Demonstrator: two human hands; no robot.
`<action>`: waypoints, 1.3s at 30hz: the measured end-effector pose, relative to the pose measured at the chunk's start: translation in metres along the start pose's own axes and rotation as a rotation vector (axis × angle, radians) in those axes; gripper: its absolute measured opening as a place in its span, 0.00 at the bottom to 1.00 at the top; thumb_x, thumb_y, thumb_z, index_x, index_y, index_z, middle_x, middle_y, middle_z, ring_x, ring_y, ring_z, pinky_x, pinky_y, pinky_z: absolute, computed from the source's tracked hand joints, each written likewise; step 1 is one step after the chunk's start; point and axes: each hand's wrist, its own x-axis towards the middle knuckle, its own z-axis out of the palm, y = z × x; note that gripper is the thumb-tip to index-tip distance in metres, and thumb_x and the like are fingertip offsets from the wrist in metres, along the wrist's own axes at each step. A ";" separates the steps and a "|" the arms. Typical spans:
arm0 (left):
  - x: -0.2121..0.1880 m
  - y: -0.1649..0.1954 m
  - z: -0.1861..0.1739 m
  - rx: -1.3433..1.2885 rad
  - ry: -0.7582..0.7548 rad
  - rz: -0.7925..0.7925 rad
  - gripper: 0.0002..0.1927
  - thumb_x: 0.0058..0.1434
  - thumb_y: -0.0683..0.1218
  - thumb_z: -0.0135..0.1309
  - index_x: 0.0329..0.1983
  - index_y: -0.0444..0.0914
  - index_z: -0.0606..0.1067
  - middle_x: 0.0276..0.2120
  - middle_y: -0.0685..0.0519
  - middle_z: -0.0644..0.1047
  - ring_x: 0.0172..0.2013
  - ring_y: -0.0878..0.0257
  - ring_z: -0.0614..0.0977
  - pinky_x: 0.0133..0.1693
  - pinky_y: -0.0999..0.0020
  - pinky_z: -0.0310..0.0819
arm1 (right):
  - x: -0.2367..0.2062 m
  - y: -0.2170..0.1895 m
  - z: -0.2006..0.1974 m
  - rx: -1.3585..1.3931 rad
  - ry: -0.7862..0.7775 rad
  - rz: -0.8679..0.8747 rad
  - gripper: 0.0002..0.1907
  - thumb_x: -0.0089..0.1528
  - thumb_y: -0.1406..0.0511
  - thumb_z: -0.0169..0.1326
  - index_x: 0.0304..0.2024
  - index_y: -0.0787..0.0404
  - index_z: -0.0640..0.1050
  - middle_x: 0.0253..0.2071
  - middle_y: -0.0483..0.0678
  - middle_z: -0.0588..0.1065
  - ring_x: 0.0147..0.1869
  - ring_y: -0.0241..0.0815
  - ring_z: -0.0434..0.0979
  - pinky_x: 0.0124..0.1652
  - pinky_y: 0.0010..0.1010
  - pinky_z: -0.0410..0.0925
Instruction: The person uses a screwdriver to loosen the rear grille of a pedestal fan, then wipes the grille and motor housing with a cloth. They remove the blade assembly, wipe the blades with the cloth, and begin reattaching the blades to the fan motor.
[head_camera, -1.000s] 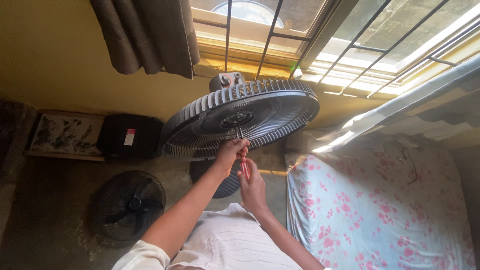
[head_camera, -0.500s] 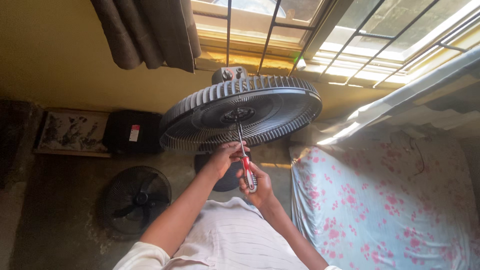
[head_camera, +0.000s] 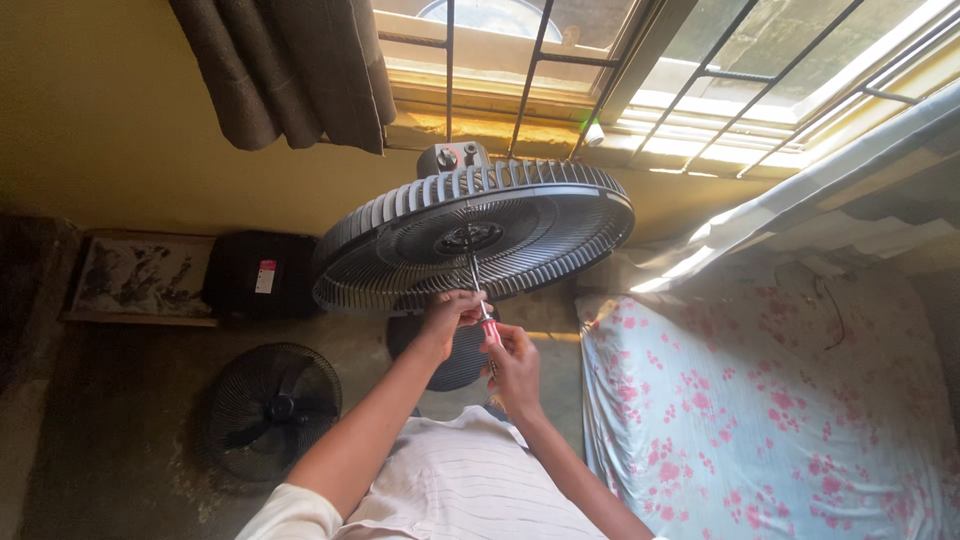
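A black fan (head_camera: 470, 240) is tilted with its front grille facing me, and its grey motor housing (head_camera: 452, 158) with knobs is behind it. A screwdriver (head_camera: 488, 325) with a red handle has its metal shaft reaching through the grille to the hub. My left hand (head_camera: 445, 315) pinches the screwdriver where the shaft meets the handle. My right hand (head_camera: 512, 365) grips the lower end of the handle. The tip is hidden among the grille wires.
A second black fan grille (head_camera: 270, 405) lies on the floor at left. A black box (head_camera: 255, 275) and a framed picture (head_camera: 140, 280) lean on the yellow wall. A floral mattress (head_camera: 760, 400) fills the right. A barred window (head_camera: 620, 60) and a curtain (head_camera: 290, 70) are beyond.
Both hands have drawn back a little from the fan's hub along the screwdriver, so more of its shaft shows. The fan has stayed put.
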 end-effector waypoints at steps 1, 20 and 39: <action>0.000 0.006 -0.005 -0.018 0.060 0.051 0.10 0.61 0.47 0.62 0.36 0.34 0.81 0.33 0.47 0.84 0.27 0.69 0.80 0.36 0.73 0.75 | 0.005 0.007 -0.005 0.192 -0.049 0.128 0.11 0.65 0.64 0.53 0.48 0.63 0.75 0.33 0.53 0.78 0.23 0.41 0.74 0.17 0.27 0.63; -0.001 -0.002 -0.013 -0.176 -0.196 -0.044 0.10 0.62 0.42 0.61 0.41 0.28 0.79 0.39 0.39 0.84 0.40 0.54 0.84 0.49 0.60 0.77 | -0.008 -0.015 0.004 -0.064 0.007 0.050 0.18 0.61 0.62 0.61 0.50 0.63 0.72 0.35 0.48 0.76 0.21 0.37 0.74 0.16 0.28 0.64; -0.010 0.020 -0.008 -0.216 -0.382 -0.028 0.19 0.68 0.48 0.52 0.56 0.32 0.75 0.48 0.43 0.83 0.47 0.56 0.84 0.52 0.59 0.78 | 0.019 0.037 -0.017 1.069 -0.366 0.485 0.12 0.71 0.61 0.44 0.51 0.62 0.71 0.36 0.53 0.76 0.27 0.41 0.72 0.19 0.27 0.64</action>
